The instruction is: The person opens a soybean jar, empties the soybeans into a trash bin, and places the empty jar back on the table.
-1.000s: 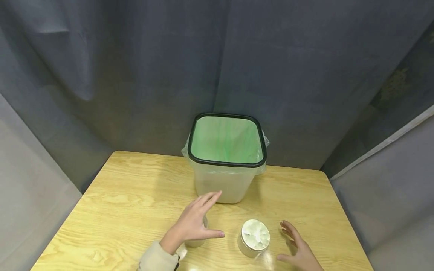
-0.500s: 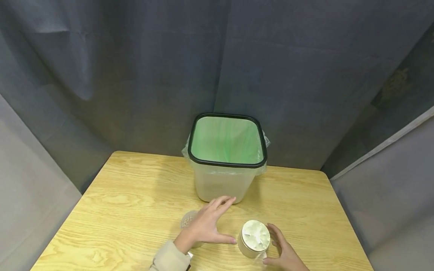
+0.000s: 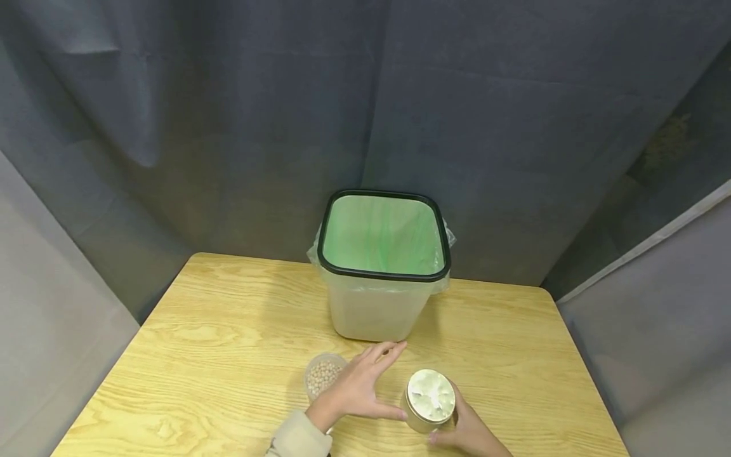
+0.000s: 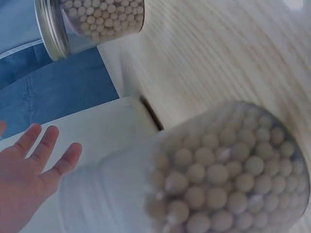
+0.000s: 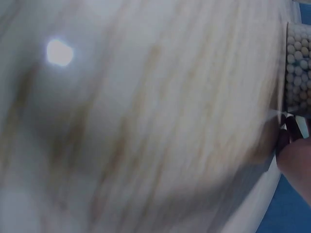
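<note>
A clear jar with a shiny silver top (image 3: 431,397) stands upright near the table's front, holding small round beige balls that show through its wall in the right wrist view. My right hand (image 3: 469,433) curls round its right side, thumb in front and fingers behind. My left hand (image 3: 358,388) is spread to the left of that jar, thumb pointing toward it, holding nothing. Behind the left wrist stands a second clear jar (image 3: 323,373), without a lid and partly filled with the same balls; the left wrist view shows this jar (image 4: 228,179) large and close.
A whitish bin (image 3: 371,311) with a black rim and a green-tinted plastic liner stands at the back middle of the wooden table (image 3: 228,343). Grey cloth curtains (image 3: 257,127) hang behind the table and along both sides.
My right hand has moved left from beside the silver-topped jar to curl round it. My left hand has shifted right and slightly toward me, uncovering the lidless jar and its balls.
</note>
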